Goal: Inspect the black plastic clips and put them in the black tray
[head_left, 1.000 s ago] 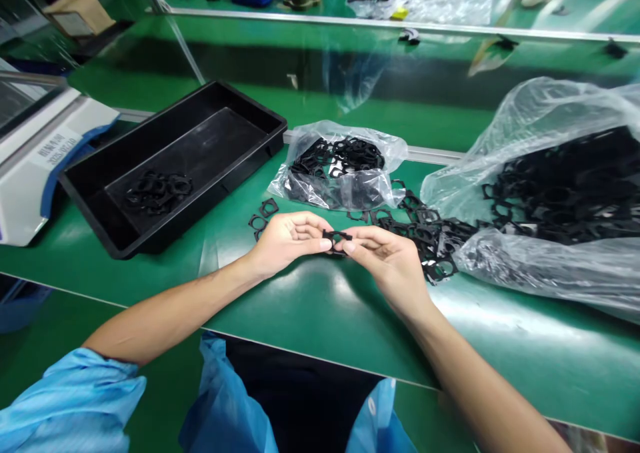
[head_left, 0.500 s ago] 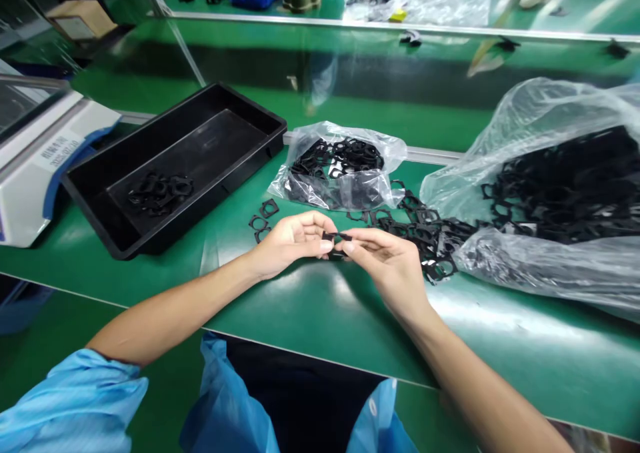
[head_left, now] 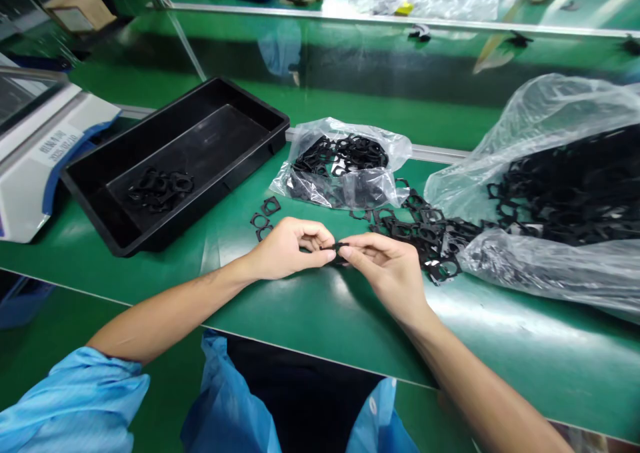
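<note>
My left hand (head_left: 293,248) and my right hand (head_left: 386,266) meet over the green table (head_left: 310,306), both pinching one small black ring-shaped part (head_left: 337,246) between their fingertips. Most of the part is hidden by the fingers. Just right of my right hand lies a loose heap of the same black parts (head_left: 425,230). Two more black parts (head_left: 265,213) lie on the table left of my left hand.
A black tray (head_left: 95,196) with several black parts (head_left: 159,188) stands at the left. A small clear bag of parts (head_left: 345,166) lies behind my hands, a large clear bag of parts (head_left: 555,193) at the right. A white machine (head_left: 35,153) sits at the far left.
Both hands have sunk slightly toward the table and the fingertips have closed tighter on the part, which shows less than before.
</note>
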`<state>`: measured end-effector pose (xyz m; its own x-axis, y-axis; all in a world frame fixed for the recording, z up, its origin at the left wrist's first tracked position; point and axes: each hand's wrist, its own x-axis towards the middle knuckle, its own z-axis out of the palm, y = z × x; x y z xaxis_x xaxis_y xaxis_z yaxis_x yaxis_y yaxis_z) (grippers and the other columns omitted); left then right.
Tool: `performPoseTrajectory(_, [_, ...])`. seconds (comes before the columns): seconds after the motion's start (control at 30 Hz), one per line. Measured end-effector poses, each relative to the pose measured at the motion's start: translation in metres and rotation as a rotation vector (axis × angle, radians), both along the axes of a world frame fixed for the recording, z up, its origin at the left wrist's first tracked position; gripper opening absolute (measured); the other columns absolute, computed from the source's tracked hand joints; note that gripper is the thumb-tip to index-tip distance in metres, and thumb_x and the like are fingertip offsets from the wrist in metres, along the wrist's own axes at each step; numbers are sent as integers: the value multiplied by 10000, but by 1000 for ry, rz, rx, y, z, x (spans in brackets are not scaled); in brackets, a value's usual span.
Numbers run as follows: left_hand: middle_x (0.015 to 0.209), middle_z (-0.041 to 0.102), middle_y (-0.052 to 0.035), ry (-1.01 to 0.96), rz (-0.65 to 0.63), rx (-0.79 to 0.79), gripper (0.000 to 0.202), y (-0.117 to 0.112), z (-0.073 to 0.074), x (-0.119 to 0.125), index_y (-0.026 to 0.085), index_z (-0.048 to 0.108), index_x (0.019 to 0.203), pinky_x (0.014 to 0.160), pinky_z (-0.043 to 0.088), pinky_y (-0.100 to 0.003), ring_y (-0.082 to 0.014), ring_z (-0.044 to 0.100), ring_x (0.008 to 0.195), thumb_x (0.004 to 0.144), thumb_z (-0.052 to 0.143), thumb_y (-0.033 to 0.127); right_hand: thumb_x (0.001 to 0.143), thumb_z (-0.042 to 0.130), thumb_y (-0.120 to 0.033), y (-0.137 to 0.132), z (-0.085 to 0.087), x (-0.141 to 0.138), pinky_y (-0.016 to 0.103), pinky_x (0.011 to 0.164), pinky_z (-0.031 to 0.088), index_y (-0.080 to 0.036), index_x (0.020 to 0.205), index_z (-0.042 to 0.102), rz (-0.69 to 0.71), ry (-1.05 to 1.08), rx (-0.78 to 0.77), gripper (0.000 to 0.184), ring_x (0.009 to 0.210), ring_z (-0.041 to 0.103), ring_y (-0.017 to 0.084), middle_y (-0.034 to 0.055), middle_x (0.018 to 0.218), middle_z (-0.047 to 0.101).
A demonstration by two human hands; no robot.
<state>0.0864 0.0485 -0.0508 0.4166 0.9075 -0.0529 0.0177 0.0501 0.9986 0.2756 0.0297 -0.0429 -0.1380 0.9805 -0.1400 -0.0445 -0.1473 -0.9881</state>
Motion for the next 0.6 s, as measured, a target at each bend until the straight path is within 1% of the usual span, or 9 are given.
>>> performPoseTrajectory(0.07, [701,675,-9,9,-33,-15,127,1,1,-1,127,691,734,624,516,-210,-105,618,644,730,775,222,636,917,-449,1,1,-1,301,659,612,-192,747,780,24,11,-19,311,614,680,157,25,695,742])
performPoseTrajectory(0.13, [690,664,-2,-9,-40,-48,150,2,2,-2,129,682,735,617,505,-209,-97,602,629,723,792,230,634,919,-441,2,2,-1,309,665,617,-193,743,773,33,36,-41,308,604,673,153,21,688,735])
performPoseTrajectory(0.27, [656,649,-1,-126,-43,-161,264,5,1,-3,124,671,765,589,475,-207,-89,581,593,711,850,312,637,921,-417,3,3,0,303,663,619,-185,765,754,20,117,-88,313,593,663,139,8,686,714])
performPoseTrajectory(0.43, [711,690,-32,-248,-102,-307,374,6,-5,-3,108,684,839,688,524,-252,-118,642,660,696,897,381,687,899,-386,4,4,3,286,687,612,-177,756,719,70,175,-132,285,642,690,141,4,717,697])
performPoseTrajectory(0.6, [810,722,-48,-319,-161,-412,417,6,-7,-4,109,713,908,775,544,-278,-135,676,752,649,939,345,714,887,-380,3,5,3,266,675,608,-185,765,706,83,220,-105,271,593,659,110,-14,699,686])
